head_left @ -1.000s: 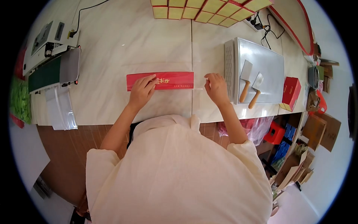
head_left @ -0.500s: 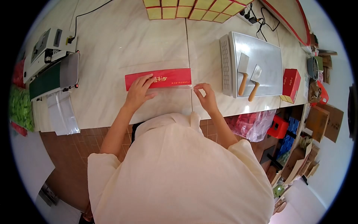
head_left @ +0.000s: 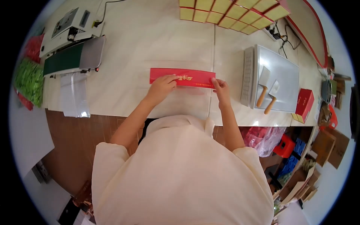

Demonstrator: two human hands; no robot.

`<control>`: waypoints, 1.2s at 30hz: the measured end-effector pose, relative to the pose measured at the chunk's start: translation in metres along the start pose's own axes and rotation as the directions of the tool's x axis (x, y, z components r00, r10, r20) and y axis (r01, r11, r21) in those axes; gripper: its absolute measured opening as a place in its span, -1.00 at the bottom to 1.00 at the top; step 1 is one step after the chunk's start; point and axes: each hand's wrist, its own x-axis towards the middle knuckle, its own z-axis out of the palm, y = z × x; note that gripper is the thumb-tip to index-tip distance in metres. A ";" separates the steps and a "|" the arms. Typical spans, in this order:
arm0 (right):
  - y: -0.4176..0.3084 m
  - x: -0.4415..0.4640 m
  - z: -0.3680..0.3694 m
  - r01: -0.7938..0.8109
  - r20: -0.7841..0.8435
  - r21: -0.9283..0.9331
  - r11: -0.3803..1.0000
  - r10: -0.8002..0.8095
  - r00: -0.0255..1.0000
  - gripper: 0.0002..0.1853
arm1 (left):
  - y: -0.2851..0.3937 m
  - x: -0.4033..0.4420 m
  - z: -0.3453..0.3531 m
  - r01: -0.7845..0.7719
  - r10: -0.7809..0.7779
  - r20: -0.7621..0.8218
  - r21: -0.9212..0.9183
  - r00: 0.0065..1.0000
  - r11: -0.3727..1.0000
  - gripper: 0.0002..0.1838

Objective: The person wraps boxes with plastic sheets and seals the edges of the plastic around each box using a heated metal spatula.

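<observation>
A long, flat red box (head_left: pixel 202 78) with gold lettering lies on the table, with clear plastic film (head_left: pixel 187 63) showing along its far and near sides. My left hand (head_left: pixel 164 87) rests over the near edge of the box, left of its middle. Its fingers lie on top, partly across the lettering, and its thumb is at the near side. At the right end, my right hand (head_left: pixel 222 89) grips the corner between thumb and fingers. How the film sits around the box is hard to make out.
On the right, a metal case (head_left: pixel 285 71) carries two wooden-handled scrapers (head_left: pixel 264 83), with a red box (head_left: pixel 304 102) beside it. Stacked yellow boxes with red edges (head_left: pixel 225 17) stand behind. At left are a machine with a green belt (head_left: pixel 63 58) and clear bags (head_left: pixel 75 93).
My right hand has gone from just beyond the box's right end onto its corner. My left fingers reach further toward the lettering. The whole view has shifted, moving the scene rightward.
</observation>
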 end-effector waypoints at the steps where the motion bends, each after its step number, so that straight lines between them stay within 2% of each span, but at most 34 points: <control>1: 0.004 0.003 0.001 0.022 0.017 0.010 1.000 -0.022 1.000 -0.59 | 0.000 0.000 0.000 -0.007 0.007 -0.010 -0.011 1.000 1.000 -0.86; 2: 0.011 0.007 0.001 0.025 0.031 0.010 1.000 -0.026 0.999 -0.59 | 0.000 -0.001 0.001 0.003 -0.004 -0.015 -0.002 1.000 1.000 -0.86; 5: 0.016 0.011 -0.001 0.038 -0.052 0.091 0.995 -0.033 0.998 -0.76 | -0.001 -0.003 0.004 -0.004 0.005 -0.052 0.026 0.999 1.000 -0.85; 12: 0.023 0.018 -0.007 0.084 -0.015 0.148 0.985 -0.083 0.996 -0.76 | -0.003 -0.003 0.008 -0.055 0.058 -0.091 0.040 0.994 0.998 -0.86; 18: 0.012 0.010 -0.013 0.035 0.053 0.215 0.976 -0.047 0.997 -0.70 | -0.003 -0.004 0.004 -0.042 0.043 -0.060 0.005 0.997 0.999 -0.88; 20: 0.009 -0.001 -0.017 0.214 -0.210 -0.142 0.966 -0.241 0.947 -0.60 | -0.003 -0.004 0.001 -0.035 0.034 -0.045 -0.024 0.998 0.999 -0.87; 21: 0.005 -0.011 -0.019 0.209 -0.224 -0.149 0.966 -0.239 0.945 -0.60 | -0.004 -0.004 -0.001 -0.023 0.022 -0.039 -0.031 0.999 0.999 -0.87; 22: -0.002 -0.024 -0.020 0.439 -0.155 -0.355 0.825 -0.515 0.843 -0.54 | -0.004 -0.004 -0.002 -0.014 0.013 -0.032 -0.040 0.999 0.999 -0.87; 23: -0.009 -0.037 -0.021 0.611 -0.027 -0.528 0.590 -0.730 0.683 -0.47 | -0.006 -0.004 -0.001 -0.031 0.029 -0.028 -0.059 0.999 0.998 -0.87; 24: -0.017 -0.051 -0.019 0.710 0.118 -0.496 0.499 -0.772 0.625 -0.40 | -0.008 -0.004 0.001 -0.031 0.030 -0.044 -0.027 0.999 0.999 -0.87; 25: -0.023 -0.061 -0.016 0.763 0.262 -0.520 0.383 -0.779 0.569 -0.33 | -0.010 -0.002 0.003 -0.039 0.039 -0.058 0.002 0.998 0.999 -0.86; 27: -0.038 -0.075 -0.004 0.784 0.392 -0.534 0.318 -0.728 0.562 -0.32 | -0.009 0.002 -0.003 -0.067 0.066 -0.049 -0.020 0.997 0.998 -0.86; 28: -0.034 -0.072 -0.001 0.761 0.367 -0.562 0.324 -0.727 0.581 -0.32 | -0.007 0.005 -0.006 -0.061 0.060 -0.050 -0.015 0.997 0.998 -0.85; 30: -0.026 -0.058 0.006 0.759 0.414 -0.628 0.170 -0.753 0.511 -0.43 | -0.003 0.008 -0.010 -0.056 0.055 -0.025 -0.043 0.998 0.997 -0.85; 31: -0.027 -0.053 0.010 0.747 0.397 -0.640 0.179 -0.755 0.522 -0.43 | -0.002 0.010 -0.011 -0.017 0.017 -0.004 -0.048 1.000 0.999 -0.85; 33: -0.027 -0.046 0.019 0.805 0.474 -0.581 0.121 -0.754 0.456 -0.61 | -0.001 0.011 -0.011 -0.013 0.013 0.007 -0.060 1.000 0.998 -0.84; 34: -0.024 -0.045 0.023 0.800 0.459 -0.585 0.135 -0.758 0.464 -0.61 | -0.001 0.011 -0.012 0.005 -0.005 0.005 -0.070 1.000 0.998 -0.84; 36: -0.020 -0.041 0.029 0.789 0.524 -0.612 0.048 -0.722 0.451 -0.76 | -0.001 0.013 -0.014 0.021 -0.018 0.037 -0.080 0.999 0.997 -0.85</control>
